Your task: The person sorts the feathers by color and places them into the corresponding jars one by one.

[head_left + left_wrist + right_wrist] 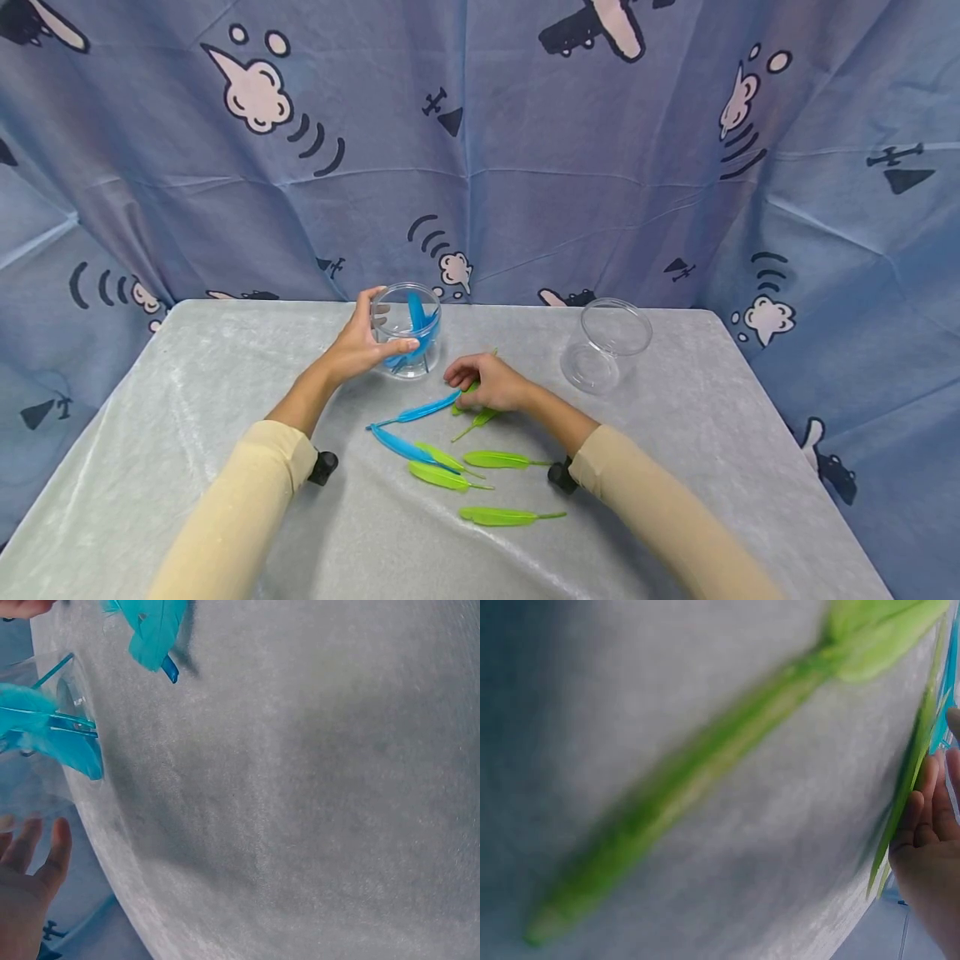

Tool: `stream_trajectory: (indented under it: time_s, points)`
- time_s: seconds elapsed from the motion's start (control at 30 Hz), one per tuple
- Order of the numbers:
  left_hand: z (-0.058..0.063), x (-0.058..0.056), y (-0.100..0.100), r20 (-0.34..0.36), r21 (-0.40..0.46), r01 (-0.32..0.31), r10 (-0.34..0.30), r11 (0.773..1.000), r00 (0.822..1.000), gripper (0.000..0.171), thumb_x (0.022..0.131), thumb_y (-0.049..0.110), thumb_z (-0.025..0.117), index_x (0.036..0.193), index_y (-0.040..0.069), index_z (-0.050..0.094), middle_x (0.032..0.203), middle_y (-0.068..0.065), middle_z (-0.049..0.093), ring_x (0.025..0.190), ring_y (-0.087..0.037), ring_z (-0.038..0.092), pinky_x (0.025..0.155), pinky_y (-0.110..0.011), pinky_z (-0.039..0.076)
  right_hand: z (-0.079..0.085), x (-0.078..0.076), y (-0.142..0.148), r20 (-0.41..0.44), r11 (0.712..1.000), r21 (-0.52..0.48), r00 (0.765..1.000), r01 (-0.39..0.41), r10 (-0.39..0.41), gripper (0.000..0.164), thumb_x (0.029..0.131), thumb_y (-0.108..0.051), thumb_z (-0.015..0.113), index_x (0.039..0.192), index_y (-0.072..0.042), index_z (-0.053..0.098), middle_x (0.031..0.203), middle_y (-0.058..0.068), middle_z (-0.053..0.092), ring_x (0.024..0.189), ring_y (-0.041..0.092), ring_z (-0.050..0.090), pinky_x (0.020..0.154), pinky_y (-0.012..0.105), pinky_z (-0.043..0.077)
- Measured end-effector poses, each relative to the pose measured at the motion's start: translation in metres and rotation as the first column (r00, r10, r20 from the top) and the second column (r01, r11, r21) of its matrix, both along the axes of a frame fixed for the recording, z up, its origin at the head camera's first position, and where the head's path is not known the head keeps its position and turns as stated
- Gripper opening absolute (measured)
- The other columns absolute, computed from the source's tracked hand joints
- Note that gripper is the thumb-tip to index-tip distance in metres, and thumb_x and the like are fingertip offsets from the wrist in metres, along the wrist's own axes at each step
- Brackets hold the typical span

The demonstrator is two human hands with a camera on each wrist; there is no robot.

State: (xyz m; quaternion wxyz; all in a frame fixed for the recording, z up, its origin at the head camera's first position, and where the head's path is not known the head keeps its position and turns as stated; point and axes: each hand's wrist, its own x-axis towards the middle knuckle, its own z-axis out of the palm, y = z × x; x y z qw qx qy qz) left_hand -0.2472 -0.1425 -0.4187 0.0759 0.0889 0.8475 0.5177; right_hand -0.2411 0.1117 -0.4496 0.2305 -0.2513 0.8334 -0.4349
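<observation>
My left hand point(360, 346) grips a clear plastic jar point(406, 372), thumb across its front and fingers round the far left side. Several blue feathers point(417, 317) stand inside; in the left wrist view they show as turquoise feathers point(52, 735) beside the spread fingers. My right hand point(491, 382) is low over the table, thumb and fingers apart around the right end of a blue feather point(423, 410). Green feathers point(480, 419) lie under and beside this hand. A second blue feather point(401, 444) meets the first at its left end.
Nearer the front lie several green feathers point(498, 459), one overlapping the second blue feather. Another clear jar point(588, 371) stands at the back right. The table point(675, 500) has a grey cloth, and a patterned blue curtain point(525, 208) hangs behind it.
</observation>
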Motion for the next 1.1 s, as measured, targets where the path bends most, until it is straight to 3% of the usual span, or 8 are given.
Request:
stream_trajectory:
  time_s: [0.2, 0.57, 0.6, 0.8, 0.9, 1.1]
  points:
    - [0.0006, 0.0011, -0.0004, 0.0, 0.002, -0.001, 0.001, 1.0, 1.0, 0.1, 0.087, 0.036, 0.077, 0.156, 0.022, 0.007, 0.156, -0.023, 0.026, 0.144, -0.042, 0.028, 0.112, -0.062, 0.029, -0.0045, 0.0002, -0.0024, -0.033, 1.0, 0.023, 0.999, -0.018, 0.019, 0.034, 0.08, 0.007, 0.076, 0.113, 0.002, 0.068, 0.101, 0.007, 0.067, 0.091, 0.015, 0.06, 0.085, 0.028, 0.052]
    - [0.0, 0.0005, -0.0004, -0.001, 0.004, 0.007, -0.007, 1.0, 1.0, 0.1, 0.087, 0.037, 0.078, 0.156, 0.022, 0.007, 0.156, -0.023, 0.027, 0.143, -0.042, 0.029, 0.111, -0.062, 0.03, -0.0062, 0.002, -0.005, -0.048, 0.999, 0.016, 0.998, 0.03, -0.029, 0.024, 0.085, 0.007, 0.069, 0.108, 0.002, 0.069, 0.093, 0.006, 0.067, 0.081, 0.012, 0.056, 0.076, 0.023, 0.049]
    - [0.0053, 0.0032, 0.0009, 0.006, 0.006, 0.01, -0.01, 1.0, 1.0, 0.1, 0.087, 0.035, 0.077, 0.156, 0.02, 0.007, 0.156, -0.024, 0.027, 0.143, -0.043, 0.029, 0.111, -0.062, 0.03, -0.0062, 0.0021, -0.0053, -0.049, 0.999, 0.014, 0.998, 0.034, -0.033, 0.023, 0.085, 0.008, 0.069, 0.108, 0.002, 0.069, 0.093, 0.006, 0.067, 0.08, 0.012, 0.057, 0.075, 0.023, 0.049]
    - [0.006, 0.0033, 0.0012, 0.017, 0.011, 0.013, -0.013, 1.0, 1.0, 0.1, 0.088, 0.031, 0.077, 0.157, 0.018, 0.006, 0.157, -0.026, 0.024, 0.144, -0.044, 0.027, 0.112, -0.063, 0.028, -0.0086, 0.002, -0.0067, -0.07, 0.999, 0.01, 0.996, 0.052, -0.051, 0.019, 0.087, 0.007, 0.068, 0.104, 0.002, 0.07, 0.089, 0.006, 0.066, 0.077, 0.011, 0.056, 0.072, 0.023, 0.048]
    - [-0.0016, -0.0001, -0.0008, 0.002, 0.003, 0.009, -0.009, 1.0, 1.0, 0.1, 0.087, 0.036, 0.077, 0.157, 0.021, 0.007, 0.157, -0.024, 0.026, 0.144, -0.043, 0.028, 0.111, -0.062, 0.029, -0.0085, 0.0027, -0.0075, -0.081, 0.997, 0.025, 0.995, 0.066, -0.064, 0.016, 0.088, 0.007, 0.067, 0.103, 0.001, 0.07, 0.086, 0.004, 0.064, 0.075, 0.011, 0.055, 0.069, 0.022, 0.047]
    - [-0.0021, -0.0004, -0.001, 0.0, -0.005, 0.006, -0.006, 1.0, 1.0, 0.1, 0.086, 0.036, 0.078, 0.156, 0.021, 0.008, 0.157, -0.024, 0.026, 0.144, -0.043, 0.028, 0.111, -0.063, 0.029, -0.0075, 0.0025, -0.0079, -0.081, 0.996, 0.023, 0.994, 0.082, -0.08, 0.014, 0.089, 0.006, 0.067, 0.101, 0.001, 0.07, 0.083, 0.003, 0.062, 0.073, 0.011, 0.053, 0.067, 0.021, 0.046]
